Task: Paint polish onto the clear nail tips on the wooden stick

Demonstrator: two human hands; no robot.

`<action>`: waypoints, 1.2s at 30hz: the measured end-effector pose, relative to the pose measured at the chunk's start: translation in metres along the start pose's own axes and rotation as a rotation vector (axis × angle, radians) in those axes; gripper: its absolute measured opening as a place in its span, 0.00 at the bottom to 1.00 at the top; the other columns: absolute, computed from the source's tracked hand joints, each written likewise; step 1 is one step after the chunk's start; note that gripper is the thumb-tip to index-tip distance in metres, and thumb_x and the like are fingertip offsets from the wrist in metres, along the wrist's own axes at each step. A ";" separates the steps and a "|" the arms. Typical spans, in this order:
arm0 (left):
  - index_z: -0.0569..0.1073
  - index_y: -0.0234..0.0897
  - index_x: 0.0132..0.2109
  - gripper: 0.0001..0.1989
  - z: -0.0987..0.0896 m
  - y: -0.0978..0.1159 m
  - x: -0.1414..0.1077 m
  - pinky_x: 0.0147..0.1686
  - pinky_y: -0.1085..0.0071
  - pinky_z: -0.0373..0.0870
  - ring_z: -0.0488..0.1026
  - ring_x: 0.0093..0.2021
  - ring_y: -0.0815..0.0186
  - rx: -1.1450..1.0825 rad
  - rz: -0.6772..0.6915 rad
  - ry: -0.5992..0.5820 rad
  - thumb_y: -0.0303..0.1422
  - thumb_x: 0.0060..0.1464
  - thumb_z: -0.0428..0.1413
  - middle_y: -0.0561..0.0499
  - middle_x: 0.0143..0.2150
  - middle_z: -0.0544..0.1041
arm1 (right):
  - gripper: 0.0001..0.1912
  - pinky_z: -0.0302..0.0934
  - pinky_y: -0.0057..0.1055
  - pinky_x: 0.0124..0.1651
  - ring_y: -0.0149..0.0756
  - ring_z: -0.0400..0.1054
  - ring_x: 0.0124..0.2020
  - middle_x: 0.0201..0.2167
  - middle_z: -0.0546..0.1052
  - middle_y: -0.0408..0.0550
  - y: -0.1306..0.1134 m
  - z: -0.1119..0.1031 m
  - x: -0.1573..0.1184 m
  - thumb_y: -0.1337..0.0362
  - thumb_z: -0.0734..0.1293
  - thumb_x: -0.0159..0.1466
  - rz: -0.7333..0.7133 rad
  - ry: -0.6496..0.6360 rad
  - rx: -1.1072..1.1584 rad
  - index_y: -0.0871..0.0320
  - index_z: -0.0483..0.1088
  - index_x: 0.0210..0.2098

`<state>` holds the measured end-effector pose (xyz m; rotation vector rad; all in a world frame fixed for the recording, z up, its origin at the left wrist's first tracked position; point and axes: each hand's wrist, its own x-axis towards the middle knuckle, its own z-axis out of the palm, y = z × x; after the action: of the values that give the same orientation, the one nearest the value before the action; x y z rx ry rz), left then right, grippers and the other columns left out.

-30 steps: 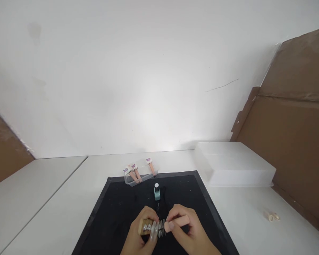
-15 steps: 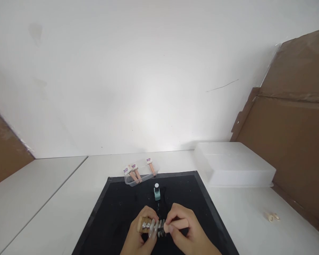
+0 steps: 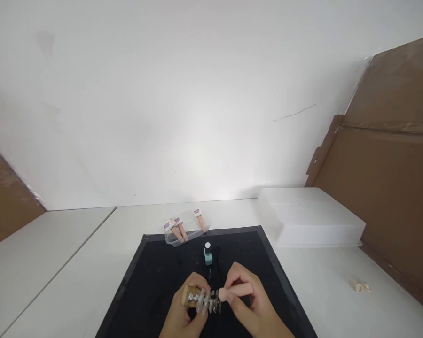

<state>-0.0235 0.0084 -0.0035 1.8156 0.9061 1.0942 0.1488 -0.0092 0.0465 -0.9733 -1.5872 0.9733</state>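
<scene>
My left hand is closed around a nail-tip practice stand with a wooden block base. Several clear and dark nail tips on small metal posts point to the right from it. In my right hand, thumb and fingers pinch a pink stick with a rounded end. That end is close by the rightmost nail tips; whether they touch I cannot tell. Just beyond the hands, a teal nail polish bottle with a dark, white-topped cap stands upright on the black mat.
A clear plastic tray at the mat's far edge holds three pink sticks with white printed labels. To the right lies a white plastic bin, with small beige rings in front. Brown cardboard walls the right side.
My right hand has moved slightly up and right with the pink stick, drawing its rounded end a little away from the nail tips. My left hand stays nearly still.
</scene>
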 end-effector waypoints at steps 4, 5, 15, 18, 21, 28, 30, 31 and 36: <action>0.65 0.38 0.33 0.06 0.000 0.000 0.001 0.29 0.73 0.60 0.64 0.29 0.69 0.005 -0.012 -0.010 0.34 0.54 0.47 0.52 0.30 0.64 | 0.07 0.51 0.26 0.24 0.29 0.56 0.22 0.21 0.61 0.40 -0.003 0.000 0.000 0.68 0.63 0.55 -0.021 -0.024 0.021 0.58 0.61 0.21; 0.65 0.38 0.33 0.05 0.000 0.000 0.001 0.30 0.73 0.60 0.64 0.29 0.69 0.005 -0.010 -0.011 0.34 0.55 0.47 0.52 0.31 0.64 | 0.07 0.51 0.26 0.24 0.30 0.57 0.22 0.21 0.62 0.40 -0.003 0.000 0.000 0.69 0.63 0.54 -0.022 -0.033 0.017 0.58 0.61 0.21; 0.65 0.38 0.33 0.05 0.003 0.004 0.001 0.30 0.74 0.60 0.63 0.29 0.69 0.001 -0.038 -0.002 0.34 0.54 0.49 0.52 0.30 0.64 | 0.06 0.51 0.25 0.23 0.29 0.57 0.21 0.22 0.64 0.40 -0.001 0.002 0.001 0.73 0.61 0.51 0.012 -0.045 0.002 0.57 0.62 0.22; 0.65 0.38 0.32 0.06 0.003 0.004 0.001 0.30 0.73 0.60 0.62 0.29 0.69 0.004 -0.038 -0.004 0.35 0.55 0.48 0.52 0.30 0.64 | 0.06 0.52 0.25 0.23 0.29 0.57 0.22 0.22 0.63 0.40 0.003 0.003 0.001 0.71 0.62 0.54 0.004 -0.008 -0.029 0.57 0.62 0.22; 0.64 0.38 0.32 0.07 0.003 0.001 0.001 0.30 0.73 0.60 0.63 0.29 0.69 0.014 -0.014 -0.017 0.35 0.55 0.48 0.52 0.29 0.64 | 0.09 0.53 0.25 0.23 0.30 0.58 0.23 0.22 0.63 0.41 0.009 0.003 0.001 0.68 0.63 0.57 -0.046 0.024 -0.058 0.57 0.62 0.21; 0.64 0.38 0.33 0.05 0.001 -0.003 -0.002 0.34 0.71 0.60 0.64 0.31 0.68 0.039 0.019 -0.021 0.34 0.55 0.47 0.52 0.30 0.65 | 0.11 0.54 0.26 0.26 0.32 0.58 0.25 0.23 0.61 0.41 0.012 0.002 0.000 0.64 0.61 0.60 -0.064 0.095 -0.058 0.57 0.62 0.22; 0.64 0.38 0.33 0.05 0.002 -0.002 -0.002 0.34 0.71 0.61 0.64 0.30 0.68 0.039 0.017 -0.018 0.34 0.55 0.47 0.52 0.30 0.65 | 0.11 0.53 0.27 0.26 0.31 0.58 0.24 0.23 0.61 0.41 0.011 0.001 0.000 0.65 0.61 0.60 -0.070 0.073 -0.043 0.57 0.61 0.21; 0.64 0.38 0.33 0.05 0.002 -0.002 -0.001 0.34 0.71 0.61 0.64 0.30 0.68 0.040 0.008 -0.017 0.34 0.55 0.48 0.52 0.30 0.65 | 0.11 0.52 0.26 0.25 0.31 0.57 0.23 0.22 0.61 0.41 0.010 0.001 -0.001 0.65 0.61 0.59 -0.065 0.052 -0.035 0.57 0.61 0.20; 0.65 0.38 0.32 0.05 0.002 0.002 0.002 0.37 0.69 0.62 0.65 0.30 0.68 0.051 -0.012 -0.013 0.34 0.53 0.49 0.52 0.30 0.66 | 0.07 0.50 0.26 0.23 0.29 0.56 0.21 0.21 0.62 0.40 0.002 0.001 -0.002 0.70 0.62 0.53 -0.054 -0.060 0.003 0.57 0.60 0.21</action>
<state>-0.0211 0.0086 -0.0018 1.8549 0.9436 1.0595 0.1487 -0.0103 0.0435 -0.9024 -1.6528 0.9749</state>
